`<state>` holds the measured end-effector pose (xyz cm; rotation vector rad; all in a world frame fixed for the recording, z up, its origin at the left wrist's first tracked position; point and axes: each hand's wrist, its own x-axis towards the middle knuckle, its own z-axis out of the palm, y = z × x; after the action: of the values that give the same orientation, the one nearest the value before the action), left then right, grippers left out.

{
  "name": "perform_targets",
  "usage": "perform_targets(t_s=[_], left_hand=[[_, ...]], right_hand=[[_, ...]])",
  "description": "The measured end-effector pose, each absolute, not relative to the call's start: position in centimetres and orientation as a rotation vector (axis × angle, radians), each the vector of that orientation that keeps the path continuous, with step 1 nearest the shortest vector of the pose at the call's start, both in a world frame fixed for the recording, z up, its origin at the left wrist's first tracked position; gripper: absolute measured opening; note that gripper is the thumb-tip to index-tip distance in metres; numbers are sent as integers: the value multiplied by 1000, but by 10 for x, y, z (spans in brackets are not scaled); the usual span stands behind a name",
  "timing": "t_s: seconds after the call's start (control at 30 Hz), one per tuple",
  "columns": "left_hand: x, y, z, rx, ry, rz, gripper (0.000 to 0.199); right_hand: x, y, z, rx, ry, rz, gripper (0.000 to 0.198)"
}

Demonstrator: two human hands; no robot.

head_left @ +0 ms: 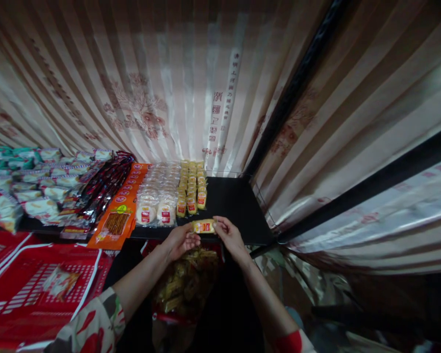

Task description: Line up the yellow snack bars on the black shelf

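Note:
Between my two hands is a small yellow snack packet (204, 226) with a red and white label, held level near the front edge of the black shelf (230, 198). My left hand (182, 240) pinches its left end, and the fingers of my right hand (228, 235) close on its right end. Just behind it, similar yellow packets (191, 189) stand in neat rows on the shelf. Below my hands, a red basket (169, 316) holds many loose yellow packets (191, 282).
Left of the yellow rows lie round white packaged cakes (156, 211), orange snack bags (117, 223), dark packets (95, 189) and white bags (40, 198). Red shopping baskets (73, 294) stand at lower left. Printed curtains (191, 88) and a black post (290, 98) bound the shelf.

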<state>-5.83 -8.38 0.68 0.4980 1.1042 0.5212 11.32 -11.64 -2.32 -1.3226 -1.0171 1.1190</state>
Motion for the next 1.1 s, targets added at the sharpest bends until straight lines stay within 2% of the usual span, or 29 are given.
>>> perform_targets(t_s=[0.13,0.43,0.53,0.7,0.83,0.97,1.1], left_hand=[[-50,-85,8,419,1089,525,27],[-28,-65,26,722,1098,747,6],[-20,-55,31,993,1179,752,11],[-11,-38,32,1555,1161,613,17],[-3,-28,26,1867,1195,590,22],[0,-36,18,1927,1338,783,39],[-4,-61,4,1878,1426,939,42]], right_hand=[[120,-109,-22,-1338,-966,1137,45],[120,-111,-37,-1363,-769,1138,55],[123,-111,-39,-1427,-895,1039,48],[139,-99,-33,-1544,-1317,639,41],[145,-88,-31,-1574,-1426,624,35],[139,-80,-39,-1622,-1365,625,32],[128,-70,-51,-1572,-1232,628,34]])
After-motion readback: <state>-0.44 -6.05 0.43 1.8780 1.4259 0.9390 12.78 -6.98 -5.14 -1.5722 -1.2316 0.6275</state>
